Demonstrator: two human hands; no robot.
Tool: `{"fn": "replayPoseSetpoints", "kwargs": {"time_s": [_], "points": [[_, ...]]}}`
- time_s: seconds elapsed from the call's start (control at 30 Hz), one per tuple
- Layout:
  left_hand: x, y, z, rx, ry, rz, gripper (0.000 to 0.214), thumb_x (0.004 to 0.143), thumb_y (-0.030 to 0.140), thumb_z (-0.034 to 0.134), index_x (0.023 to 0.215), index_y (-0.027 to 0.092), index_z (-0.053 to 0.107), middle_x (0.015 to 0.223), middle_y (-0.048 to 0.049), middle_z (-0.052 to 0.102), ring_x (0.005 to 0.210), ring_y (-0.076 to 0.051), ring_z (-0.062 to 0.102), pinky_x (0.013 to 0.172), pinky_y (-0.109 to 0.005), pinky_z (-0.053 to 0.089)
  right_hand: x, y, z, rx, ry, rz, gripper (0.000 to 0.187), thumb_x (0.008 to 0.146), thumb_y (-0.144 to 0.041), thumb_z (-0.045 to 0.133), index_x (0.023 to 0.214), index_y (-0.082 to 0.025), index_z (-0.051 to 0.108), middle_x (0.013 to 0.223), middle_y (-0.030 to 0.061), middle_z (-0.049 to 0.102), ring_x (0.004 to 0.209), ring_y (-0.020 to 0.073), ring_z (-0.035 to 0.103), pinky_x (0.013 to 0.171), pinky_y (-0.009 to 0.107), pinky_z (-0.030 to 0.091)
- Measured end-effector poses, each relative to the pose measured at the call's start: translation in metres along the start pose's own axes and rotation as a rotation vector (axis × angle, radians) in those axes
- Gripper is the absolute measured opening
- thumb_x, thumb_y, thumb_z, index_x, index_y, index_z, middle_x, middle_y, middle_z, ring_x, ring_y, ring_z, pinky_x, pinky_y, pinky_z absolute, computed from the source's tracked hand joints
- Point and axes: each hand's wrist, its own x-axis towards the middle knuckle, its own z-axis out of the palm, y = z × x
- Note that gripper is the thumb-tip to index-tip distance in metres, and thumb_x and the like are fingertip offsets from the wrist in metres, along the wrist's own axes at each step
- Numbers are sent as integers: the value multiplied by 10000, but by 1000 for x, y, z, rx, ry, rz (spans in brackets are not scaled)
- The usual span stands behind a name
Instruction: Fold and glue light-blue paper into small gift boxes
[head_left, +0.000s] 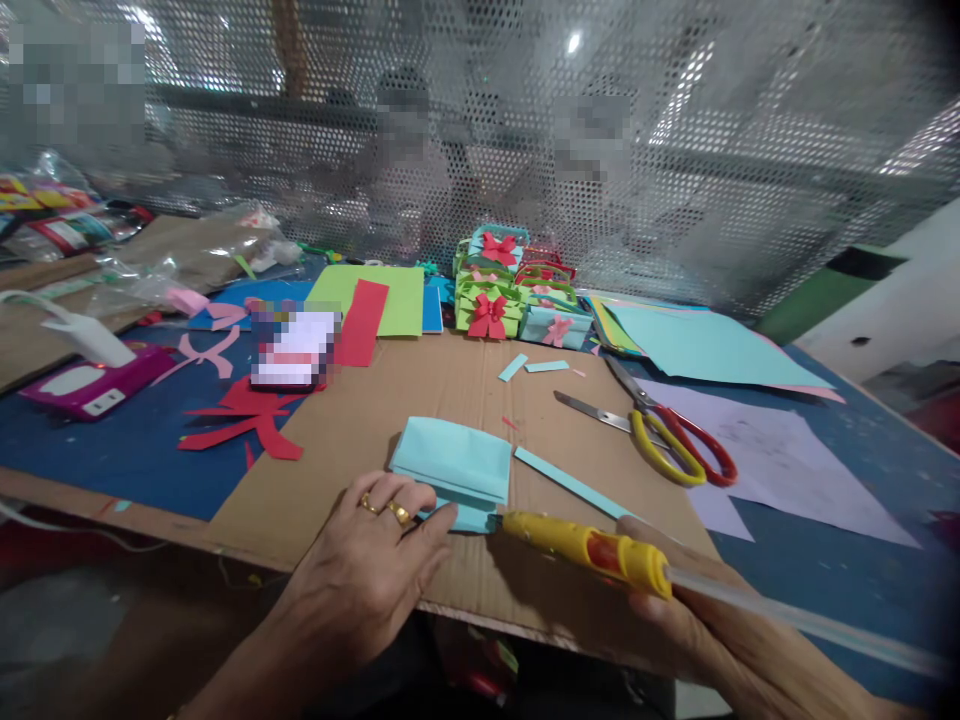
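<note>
A folded light blue paper piece (pixel 454 455) lies near the cardboard's front edge, its lower flap towards me. My left hand (pixel 379 555), with gold rings on two fingers, is closed on the left side of that flap; part of the fingertips' contact is hidden. In my right hand (pixel 701 625) is a yellow glue gun (pixel 566 538), a long clear glue stick (pixel 795 615) sticking out of its back. The gun's dark nozzle is at the right end of the flap. A narrow light blue paper strip (pixel 570 482) lies just beyond the gun.
Scissors (pixel 660 430) with red and yellow handles lie open at right, near light blue sheets (pixel 727 340). Small paper bags with bows (pixel 491 300) stand at the back. At left are a phone (pixel 296 345), red paper cutouts (pixel 259 415) and a purple power strip (pixel 105 385).
</note>
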Motion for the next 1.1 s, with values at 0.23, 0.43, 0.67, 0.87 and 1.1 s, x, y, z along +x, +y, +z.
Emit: {"fn": "replayPoseSetpoints", "kwargs": {"time_s": [0.23,0.43,0.67,0.87,1.1], "points": [[0,0,0,4,-2,7,272,944,127,546,1207,107,615,1030,-115,609,964,-281,531,874,-484,408,8,-10,-1,1,-57,-1,491,982,-567,439,1277,-260,684,1183,91,748,1206,332,647,1074,451,500],[0,1,0,2,6,-5,267,947,128,543,1202,116,617,1032,-116,616,972,-281,538,886,-490,414,3,-4,-1,-39,-10,-36,477,970,-564,473,1312,-287,659,1184,75,750,1175,335,664,1064,473,508],[1,1,0,-5,9,0,261,947,129,541,1195,108,624,1022,-117,618,959,-281,542,869,-484,411,8,-10,1,-18,-60,5,528,965,-601,454,1359,-293,624,1254,72,720,1258,322,613,1101,433,468],[1,0,-1,-3,22,19,259,938,113,549,1184,101,631,1012,-120,616,953,-277,545,861,-469,416,-3,0,3,2,14,55,550,948,-624,459,1340,-287,648,1330,73,680,1279,332,594,1105,441,455],[2,0,-2,5,13,11,254,956,118,525,1186,127,632,1014,-112,610,953,-262,539,868,-461,414,2,-13,0,-3,-20,56,604,945,-664,425,1350,-273,644,1261,83,718,1290,335,582,1122,466,435]]}}
